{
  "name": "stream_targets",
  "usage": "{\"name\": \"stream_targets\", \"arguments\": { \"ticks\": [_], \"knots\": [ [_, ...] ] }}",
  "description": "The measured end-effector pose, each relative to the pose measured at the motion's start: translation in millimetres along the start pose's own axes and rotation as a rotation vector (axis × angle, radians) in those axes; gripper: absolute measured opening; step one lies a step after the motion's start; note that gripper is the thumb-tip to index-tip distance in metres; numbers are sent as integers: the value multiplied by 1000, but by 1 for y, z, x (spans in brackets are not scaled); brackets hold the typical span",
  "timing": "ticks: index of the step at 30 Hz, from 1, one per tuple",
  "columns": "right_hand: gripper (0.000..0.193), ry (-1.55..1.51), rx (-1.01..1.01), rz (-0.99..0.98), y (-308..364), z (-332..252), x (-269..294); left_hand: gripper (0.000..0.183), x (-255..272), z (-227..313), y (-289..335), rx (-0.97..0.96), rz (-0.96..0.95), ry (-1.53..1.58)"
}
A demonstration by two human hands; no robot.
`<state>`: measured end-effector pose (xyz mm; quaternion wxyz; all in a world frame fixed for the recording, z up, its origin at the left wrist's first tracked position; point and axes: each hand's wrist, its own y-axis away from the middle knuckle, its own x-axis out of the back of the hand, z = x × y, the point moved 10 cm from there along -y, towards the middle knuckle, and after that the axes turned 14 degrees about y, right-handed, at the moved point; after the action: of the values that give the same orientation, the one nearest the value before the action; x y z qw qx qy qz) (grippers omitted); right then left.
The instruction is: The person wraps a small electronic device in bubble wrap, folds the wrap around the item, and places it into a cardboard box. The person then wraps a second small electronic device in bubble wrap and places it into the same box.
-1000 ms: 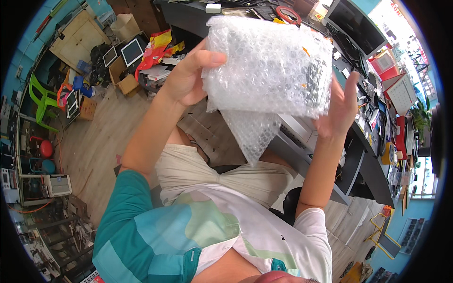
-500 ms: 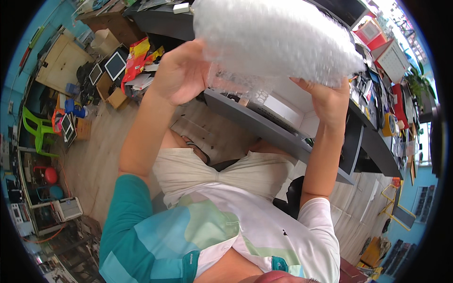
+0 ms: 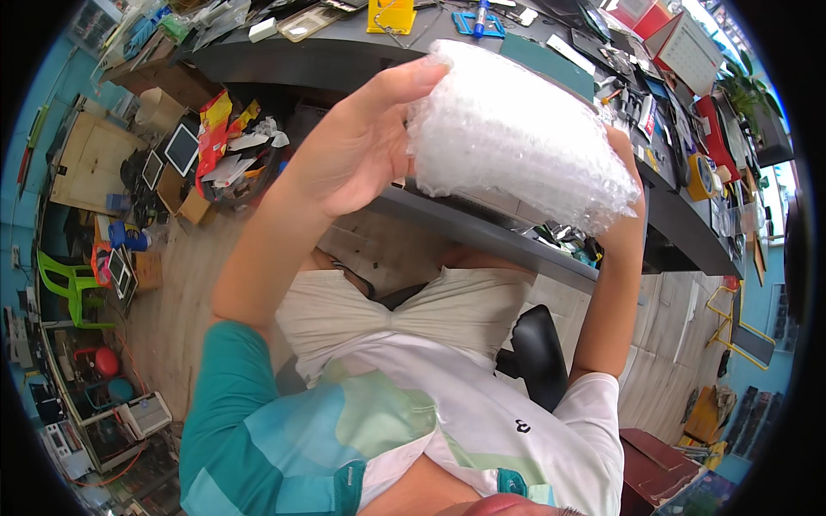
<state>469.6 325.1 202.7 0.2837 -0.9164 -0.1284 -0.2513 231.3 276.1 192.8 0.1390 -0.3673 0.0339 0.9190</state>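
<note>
A thick bundle of clear bubble wrap [image 3: 520, 129] is held up in front of me, above an open drawer. Whatever may lie inside the wrap cannot be made out. My left hand [image 3: 370, 129] grips its left end, thumb on top and fingers curled beneath. At the other end is my right hand [image 3: 621, 185], mostly hidden behind the bundle, with its fingers out of sight and a part showing past the right edge. Under the bundle, the drawer [image 3: 482, 228] shows some small loose items toward its right side.
The dark desk [image 3: 344, 56] carries a yellow stand [image 3: 390, 17], a blue frame with a marker [image 3: 479, 21], a green mat [image 3: 546, 64] and many tools at right. A waste bin with a red and yellow bag [image 3: 215, 129] stands left. A black chair armrest [image 3: 538, 353] is near my right side.
The bubble wrap bundle has come down and looks more compact; its loose lower flap no longer hangs. My left hand has moved right and upward, and more of the desk top shows.
</note>
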Motion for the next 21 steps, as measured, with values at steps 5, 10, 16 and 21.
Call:
{"name": "stream_targets", "arguments": {
  "ticks": [5, 10, 16, 21],
  "knots": [
    [62, 40, 93, -124, 14, 4, 14, 68, -19, -25, -17, 72, 74, -67],
    [64, 75, 152, -177, 14, -12, 13, 57, -30, -21, -18, 19, 92, -161],
    [61, 332, 210, -235, 8, -13, 0, 54, -6, -24, -27, 71, 219, -259],
    [60, 473, 14, -384, 10, 6, -19, 53, 18, -45, -27, 169, 296, -237]
  ]
}}
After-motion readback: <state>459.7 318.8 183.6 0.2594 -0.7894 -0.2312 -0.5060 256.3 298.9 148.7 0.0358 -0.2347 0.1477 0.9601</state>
